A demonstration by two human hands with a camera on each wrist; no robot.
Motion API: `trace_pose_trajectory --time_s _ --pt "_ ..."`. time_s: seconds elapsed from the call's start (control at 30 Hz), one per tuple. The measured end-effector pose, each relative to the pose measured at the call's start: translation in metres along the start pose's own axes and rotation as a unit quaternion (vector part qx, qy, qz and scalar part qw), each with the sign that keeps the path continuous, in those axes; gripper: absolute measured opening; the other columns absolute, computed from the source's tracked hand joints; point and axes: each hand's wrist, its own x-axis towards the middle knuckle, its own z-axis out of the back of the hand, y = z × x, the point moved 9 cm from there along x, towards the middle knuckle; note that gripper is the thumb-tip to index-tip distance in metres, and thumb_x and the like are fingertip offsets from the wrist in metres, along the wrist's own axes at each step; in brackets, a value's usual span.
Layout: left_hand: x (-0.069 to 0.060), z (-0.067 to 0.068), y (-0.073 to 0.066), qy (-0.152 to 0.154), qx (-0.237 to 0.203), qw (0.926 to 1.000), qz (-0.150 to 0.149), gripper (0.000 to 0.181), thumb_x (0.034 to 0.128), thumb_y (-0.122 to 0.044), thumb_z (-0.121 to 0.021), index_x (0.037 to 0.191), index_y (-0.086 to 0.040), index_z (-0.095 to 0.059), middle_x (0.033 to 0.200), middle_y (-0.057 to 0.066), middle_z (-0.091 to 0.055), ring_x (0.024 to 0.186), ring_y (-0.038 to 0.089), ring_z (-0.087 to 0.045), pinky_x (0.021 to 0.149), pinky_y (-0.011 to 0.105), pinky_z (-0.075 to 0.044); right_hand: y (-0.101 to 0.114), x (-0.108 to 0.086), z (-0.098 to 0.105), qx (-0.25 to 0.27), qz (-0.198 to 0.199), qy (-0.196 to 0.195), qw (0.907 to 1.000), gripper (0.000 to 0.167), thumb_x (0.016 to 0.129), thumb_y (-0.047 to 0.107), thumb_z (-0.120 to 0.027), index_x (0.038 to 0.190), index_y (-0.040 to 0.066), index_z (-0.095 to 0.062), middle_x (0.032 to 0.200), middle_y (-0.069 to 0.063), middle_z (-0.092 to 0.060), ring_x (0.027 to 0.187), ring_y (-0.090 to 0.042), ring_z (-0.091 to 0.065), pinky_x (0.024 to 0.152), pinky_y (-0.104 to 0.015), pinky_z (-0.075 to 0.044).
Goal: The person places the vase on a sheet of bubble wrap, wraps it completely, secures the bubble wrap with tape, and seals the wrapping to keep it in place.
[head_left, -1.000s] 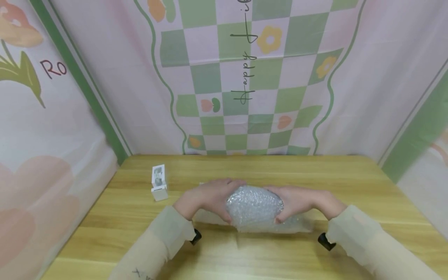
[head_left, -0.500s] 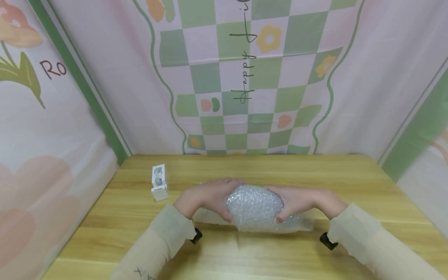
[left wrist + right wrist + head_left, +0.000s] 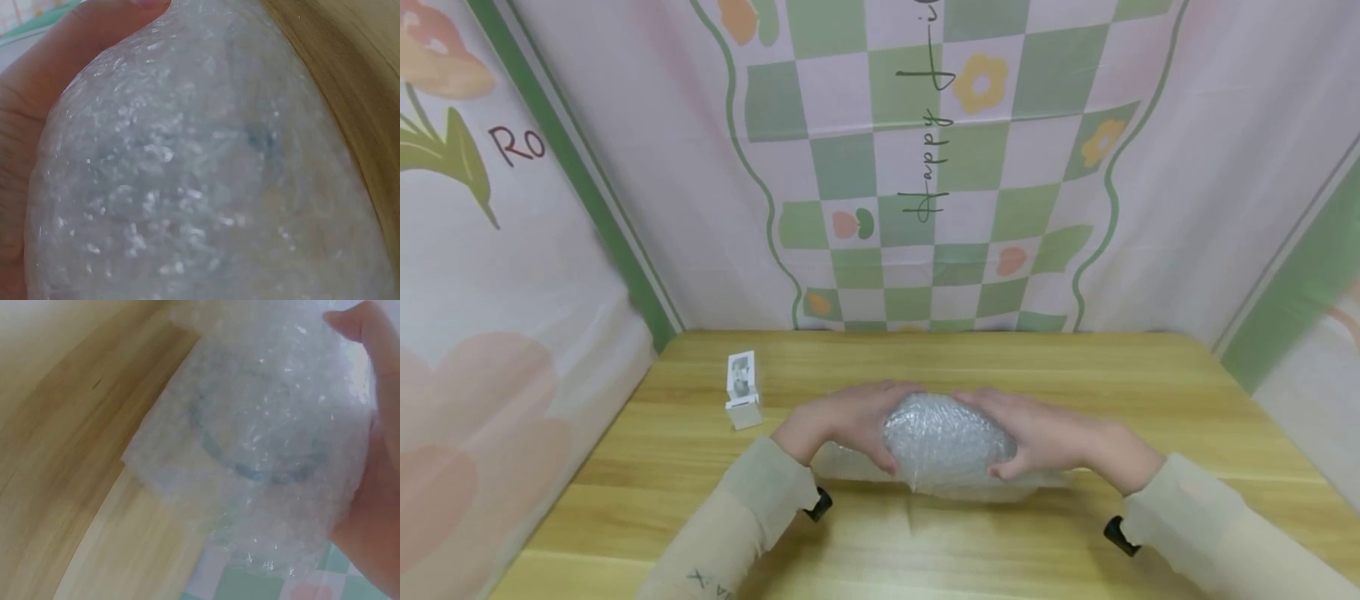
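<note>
A bundle of clear bubble wrap [image 3: 951, 442] lies on the wooden table, between both hands. My left hand [image 3: 853, 423] grips its left end, thumb on the near side and fingers over the far side. The right hand [image 3: 1041, 432] holds the other end in the same way. Loose flaps of the wrap spread flat to either side. Through the layers in the right wrist view, a blurred bluish curved line [image 3: 269, 477] shows; the wrapped thing itself cannot be made out. In the left wrist view the bubble wrap [image 3: 175, 162] fills most of the picture beside the left thumb.
A small white box [image 3: 744, 390] with a window or picture on its top sits at the table's left. The wooden table [image 3: 970, 554] reaches back to a fabric backdrop [image 3: 902, 183] with green and white checks. More printed fabric hangs at both sides.
My right hand has shifted its hold a little across the far side of the bundle, and its forearm has swung slightly right and nearer. The left hand stays nearly still.
</note>
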Motion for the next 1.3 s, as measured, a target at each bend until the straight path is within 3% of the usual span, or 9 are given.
trace_pose_trajectory --time_s 0.1,0.27,0.37,0.63,1.07,1.3 --pt "0.001 0.0 0.002 0.0 -0.009 0.9999 -0.005 0.115 0.0674 -0.026 -0.097 0.159 -0.009 -0.03 0.156 0.008 -0.043 0.139 0.024 -0.045 0.114 0.042 -0.04 0.004 0.0 0.0 -0.021 0.02 -0.012 0.9995 0.105 0.077 0.037 -0.087 0.158 0.001 -0.031 0.151 -0.019 -0.047 0.131 -0.04 -0.052 0.102 -0.061 -0.048" --pt "0.003 -0.001 0.005 0.0 -0.025 0.9996 -0.011 0.113 0.0671 -0.026 -0.097 0.158 -0.009 -0.032 0.154 0.007 -0.045 0.136 0.022 -0.047 0.112 0.04 -0.042 0.002 0.0 -0.003 -0.042 0.023 -0.02 0.9987 0.125 0.069 0.059 -0.087 0.16 0.0 -0.025 0.155 -0.021 -0.043 0.135 -0.042 -0.048 0.108 -0.063 -0.042" --pt "0.004 -0.001 0.005 0.001 -0.039 0.9991 -0.018 0.112 0.0667 -0.023 -0.097 0.158 -0.008 -0.033 0.152 0.006 -0.047 0.134 0.021 -0.048 0.111 0.039 -0.042 -0.001 0.0 -0.005 -0.055 0.018 -0.028 0.9979 0.129 0.066 0.055 -0.091 0.162 0.002 -0.022 0.156 -0.021 -0.042 0.135 -0.042 -0.048 0.108 -0.064 -0.042" --pt "0.006 0.001 0.005 0.009 -0.058 0.9982 -0.014 0.111 0.0655 -0.017 -0.096 0.157 -0.012 -0.034 0.15 0.004 -0.048 0.132 0.019 -0.048 0.11 0.038 -0.043 -0.002 0.002 -0.006 -0.016 0.01 -0.026 0.9995 0.122 0.066 0.029 -0.094 0.161 0.002 -0.023 0.156 -0.018 -0.042 0.135 -0.037 -0.049 0.107 -0.06 -0.044" --pt "0.007 -0.001 0.005 0.021 -0.073 0.9971 -0.006 0.112 0.0641 -0.014 -0.096 0.157 -0.012 -0.034 0.15 0.003 -0.047 0.131 0.019 -0.049 0.109 0.037 -0.044 0.0 0.003 -0.006 -0.002 0.031 -0.024 0.9992 0.113 0.069 0.025 -0.092 0.16 0.005 -0.028 0.149 -0.012 -0.05 0.128 -0.031 -0.054 0.102 -0.058 -0.049" --pt "0.005 -0.003 0.005 0.04 -0.101 0.994 -0.003 0.114 0.0656 -0.015 -0.097 0.159 -0.013 -0.031 0.151 0.003 -0.045 0.131 0.019 -0.049 0.108 0.038 -0.044 0.0 0.003 -0.01 0.011 0.032 -0.003 0.9994 0.113 0.07 0.024 -0.09 0.16 0.001 -0.027 0.152 -0.017 -0.047 0.13 -0.035 -0.053 0.103 -0.059 -0.049"
